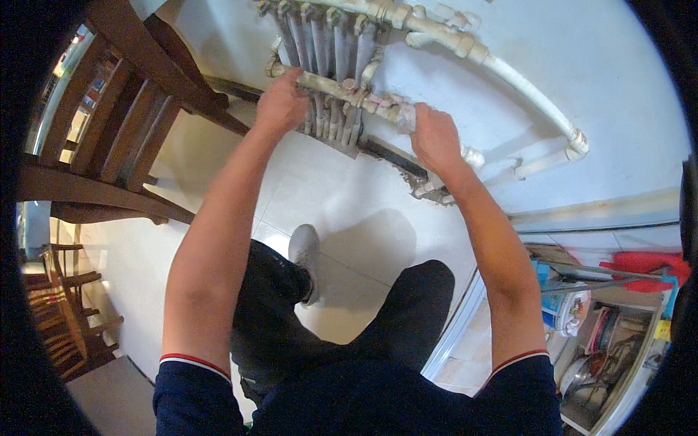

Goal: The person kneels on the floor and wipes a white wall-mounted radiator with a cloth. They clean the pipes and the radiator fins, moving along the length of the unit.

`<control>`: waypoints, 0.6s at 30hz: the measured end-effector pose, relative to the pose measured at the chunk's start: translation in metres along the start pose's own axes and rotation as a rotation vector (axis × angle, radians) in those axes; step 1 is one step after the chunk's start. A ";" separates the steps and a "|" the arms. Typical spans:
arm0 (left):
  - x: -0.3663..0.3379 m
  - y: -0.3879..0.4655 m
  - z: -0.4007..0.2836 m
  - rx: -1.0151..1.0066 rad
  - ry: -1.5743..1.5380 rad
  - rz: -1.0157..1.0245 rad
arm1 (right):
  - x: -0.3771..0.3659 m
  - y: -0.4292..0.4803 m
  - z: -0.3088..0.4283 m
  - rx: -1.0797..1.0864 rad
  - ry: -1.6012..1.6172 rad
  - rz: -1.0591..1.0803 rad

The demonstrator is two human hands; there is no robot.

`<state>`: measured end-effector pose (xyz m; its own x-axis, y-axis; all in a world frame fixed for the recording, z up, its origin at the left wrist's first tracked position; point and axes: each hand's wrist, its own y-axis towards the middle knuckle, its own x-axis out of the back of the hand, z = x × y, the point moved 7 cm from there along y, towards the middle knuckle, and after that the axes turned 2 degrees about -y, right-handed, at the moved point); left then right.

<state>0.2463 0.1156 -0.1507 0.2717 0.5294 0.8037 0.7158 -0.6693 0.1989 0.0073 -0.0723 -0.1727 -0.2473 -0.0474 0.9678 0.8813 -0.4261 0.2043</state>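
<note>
A heating manifold with an upper bar (pixel 376 10) and a lower bar (pixel 322 83) is fixed to the wall in front of me. My left hand (pixel 283 102) is at the left part of the lower bar, its fingers curled over it and partly blurred. At the bar's right end, my right hand (pixel 436 136) grips a pale grey piece (pixel 406 119), perhaps a cloth, against the fittings. My palm hides part of it. Between my hands, a round cap (pixel 349 84) and a pinkish valve part (pixel 384 101) show on the bar. Several pale pipes (pixel 332 122) run down to the floor.
Dark wooden furniture (pixel 109 180) stands close on my left, with a wooden chair (pixel 68 310) behind it. A white pipe (pixel 531 84) bends along the right wall. Broken floor edging (pixel 414 182) lies below the manifold. At right are a bucket (pixel 567 308) and an open drawer (pixel 605 376) of tools.
</note>
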 end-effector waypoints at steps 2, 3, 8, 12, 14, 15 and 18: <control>-0.008 -0.003 0.000 -0.082 0.035 -0.001 | 0.002 -0.009 0.005 0.087 -0.046 -0.044; -0.013 0.000 -0.003 -0.109 0.064 0.014 | 0.004 -0.011 0.002 0.130 -0.073 -0.068; -0.042 -0.003 -0.018 -0.201 0.168 0.046 | 0.028 -0.050 -0.038 0.144 -0.102 -0.046; -0.054 -0.004 -0.025 -0.221 0.293 0.108 | 0.013 -0.030 -0.036 -0.012 -0.039 0.116; -0.057 -0.002 -0.029 -0.211 0.331 0.161 | 0.005 -0.014 -0.020 0.015 -0.091 0.105; -0.057 -0.001 -0.029 -0.208 0.322 0.162 | 0.002 -0.013 -0.016 0.032 -0.109 0.098; -0.051 0.001 -0.013 -0.218 0.300 0.154 | 0.014 -0.034 -0.027 0.093 -0.114 -0.025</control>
<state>0.2249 0.0817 -0.1842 0.1418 0.2597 0.9552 0.5192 -0.8411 0.1516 -0.0372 -0.0831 -0.1697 -0.2274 0.0672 0.9715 0.9103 -0.3397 0.2366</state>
